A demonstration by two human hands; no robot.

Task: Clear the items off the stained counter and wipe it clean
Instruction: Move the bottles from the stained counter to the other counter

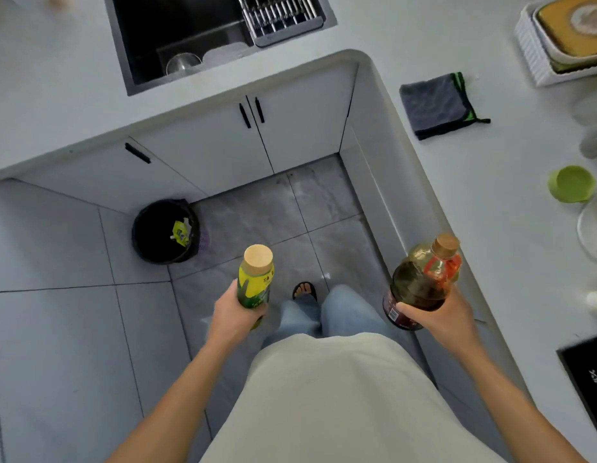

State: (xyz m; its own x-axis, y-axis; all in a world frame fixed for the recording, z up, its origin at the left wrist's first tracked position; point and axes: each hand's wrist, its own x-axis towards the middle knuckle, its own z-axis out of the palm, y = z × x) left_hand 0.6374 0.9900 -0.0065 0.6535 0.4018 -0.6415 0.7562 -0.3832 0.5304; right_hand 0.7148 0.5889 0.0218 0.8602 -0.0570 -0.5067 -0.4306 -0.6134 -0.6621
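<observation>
At the far left, on the tiled floor, stands a round black bin (166,231) with a liner and a yellow wrapper inside. It is near the cabinets and well apart from the person.

Next, the left hand (236,310) is closed around a small bottle (255,279). This bottle is a cylinder with a yellow and green label and a flat tan cap, and it is held upright over the floor, probably so that nothing can leak while it is carried.

The right hand (437,315) grips a big bottle (420,282) from below and from the side. It is of clear plastic with dark liquid, a red handle at the neck and a tan cap. It tilts a little and hangs over the edge of the tabletop (490,202). I judge that both bottles are being taken off the tabletop, so the clearing step is in hand.

Further right, a grey cloth (439,105) with green trim lies folded and flat on the smooth white tabletop, soft in texture, likely waiting for the wiping. Beyond it a round green lid (572,183) and some glass pieces remain, so clearing is not finished. I cannot see a clear stain from here.
</observation>
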